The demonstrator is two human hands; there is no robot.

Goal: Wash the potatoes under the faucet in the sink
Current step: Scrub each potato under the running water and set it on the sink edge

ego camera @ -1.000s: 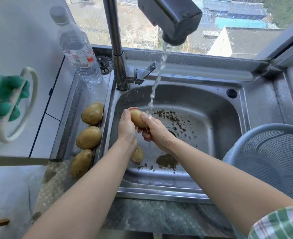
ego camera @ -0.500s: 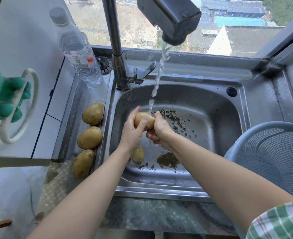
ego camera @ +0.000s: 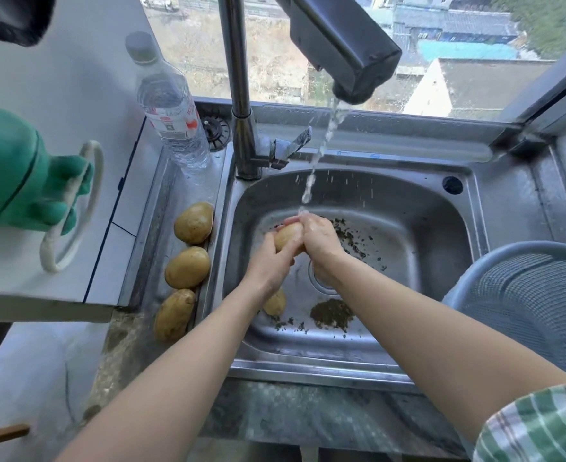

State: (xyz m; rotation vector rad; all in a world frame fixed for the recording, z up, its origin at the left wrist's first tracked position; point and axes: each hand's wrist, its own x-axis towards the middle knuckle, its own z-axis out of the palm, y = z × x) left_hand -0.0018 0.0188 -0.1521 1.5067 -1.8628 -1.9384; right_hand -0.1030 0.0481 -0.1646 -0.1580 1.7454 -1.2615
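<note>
While water falls from the faucet (ego camera: 351, 55) into the sink (ego camera: 408, 228), left hand (ego camera: 268, 261) and right hand (ego camera: 321, 241) both grip one potato (ego camera: 286, 236) above the sink's drain.

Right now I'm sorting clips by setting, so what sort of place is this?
Most likely a home kitchen by a window: a stainless steel sink with a running faucet, the left hand and right hand holding a potato under the stream, and a mesh colander.
</note>
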